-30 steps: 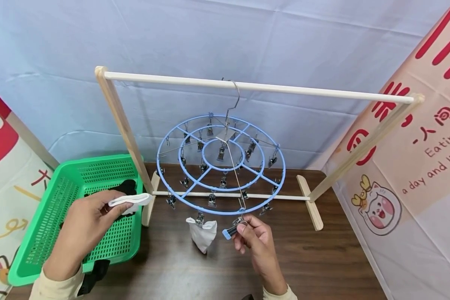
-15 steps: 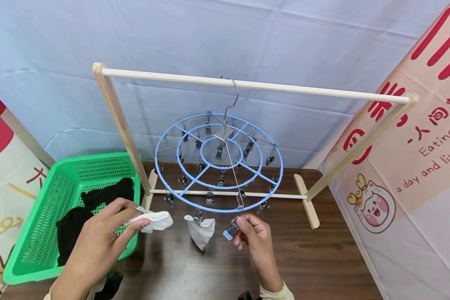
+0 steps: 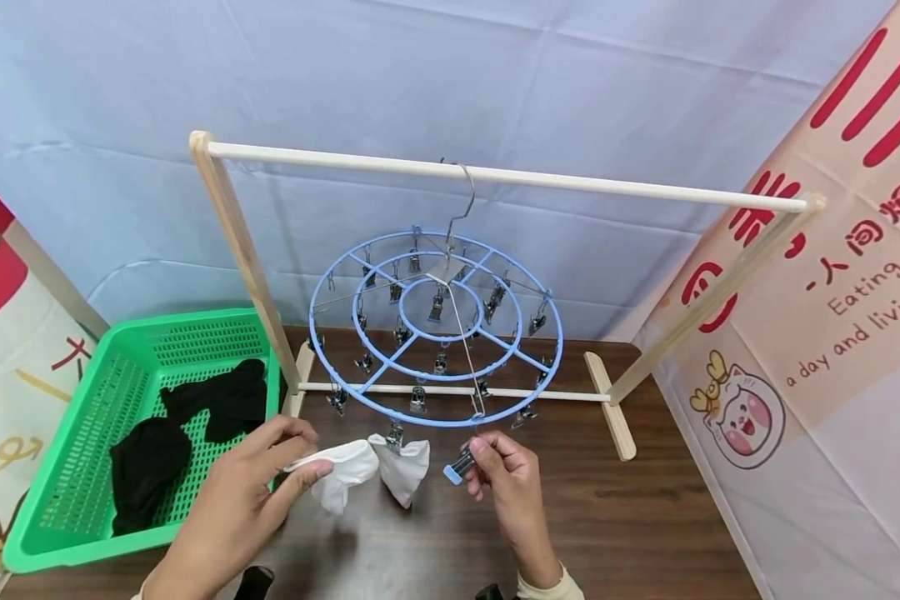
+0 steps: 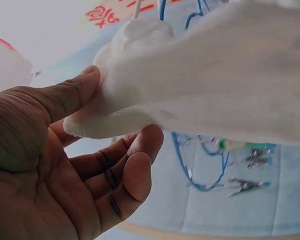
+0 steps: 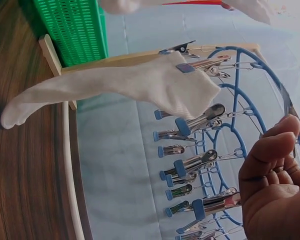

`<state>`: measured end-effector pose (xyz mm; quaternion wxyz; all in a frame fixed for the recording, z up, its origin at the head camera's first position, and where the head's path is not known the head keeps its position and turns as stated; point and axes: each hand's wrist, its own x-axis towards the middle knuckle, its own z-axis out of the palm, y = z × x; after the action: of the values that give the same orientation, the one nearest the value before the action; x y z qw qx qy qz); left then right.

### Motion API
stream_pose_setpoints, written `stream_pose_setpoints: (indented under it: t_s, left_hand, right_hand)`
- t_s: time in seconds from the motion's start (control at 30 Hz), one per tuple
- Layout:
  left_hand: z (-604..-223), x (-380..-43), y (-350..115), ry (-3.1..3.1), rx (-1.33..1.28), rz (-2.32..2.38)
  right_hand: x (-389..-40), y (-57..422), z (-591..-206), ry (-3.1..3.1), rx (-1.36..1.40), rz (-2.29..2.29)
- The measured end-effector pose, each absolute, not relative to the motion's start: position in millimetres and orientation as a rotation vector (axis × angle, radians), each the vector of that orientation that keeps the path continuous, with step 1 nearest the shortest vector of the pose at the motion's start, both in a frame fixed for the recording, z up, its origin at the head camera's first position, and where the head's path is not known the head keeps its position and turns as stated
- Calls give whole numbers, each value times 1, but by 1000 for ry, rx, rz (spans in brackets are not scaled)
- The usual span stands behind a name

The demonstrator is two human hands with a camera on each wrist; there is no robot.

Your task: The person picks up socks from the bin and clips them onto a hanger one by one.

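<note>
My left hand (image 3: 243, 492) pinches a white sock (image 3: 345, 467) between thumb and fingers. Its cloth fills much of the left wrist view. With thumb and fingers, my right hand (image 3: 506, 483) grips a metal clip (image 3: 459, 467) with blue tips, hanging from the near rim of a round blue drying hanger (image 3: 390, 417). Between the hands, another white sock (image 3: 405, 471) dangles from a neighbouring clip (image 3: 394, 435); the right wrist view has it at full length. The held sock is close beside it in the head view; whether they touch, I cannot tell.
A wooden rack with a white top bar (image 3: 607, 185) carries the hanger by its hook. Several other clips (image 3: 417, 400) hang around the rings. At left, a green basket (image 3: 22, 533) holds black cloth items (image 3: 150, 467). Brown tabletop (image 3: 607, 533) lies below.
My left hand has moved right from over the basket, bringing its sock toward the hanging one. The right hand has stayed on its clip. The black items in the basket are now uncovered.
</note>
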<state>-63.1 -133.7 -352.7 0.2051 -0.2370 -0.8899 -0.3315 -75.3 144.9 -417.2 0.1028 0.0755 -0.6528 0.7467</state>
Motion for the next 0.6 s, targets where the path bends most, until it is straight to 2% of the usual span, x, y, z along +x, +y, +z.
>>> stream_pose_setpoints:
  t_s: [0.4, 0.6]
  left_hand:
    - [-374, -67, -106, -2548, -703, -1015]
    - [-382, -70, -96, -2549, -757, -1182]
  right_hand:
    - [-74, 145, -418, -1862, 374, 2261]
    - [-73, 145, -418, -1912, 323, 2178]
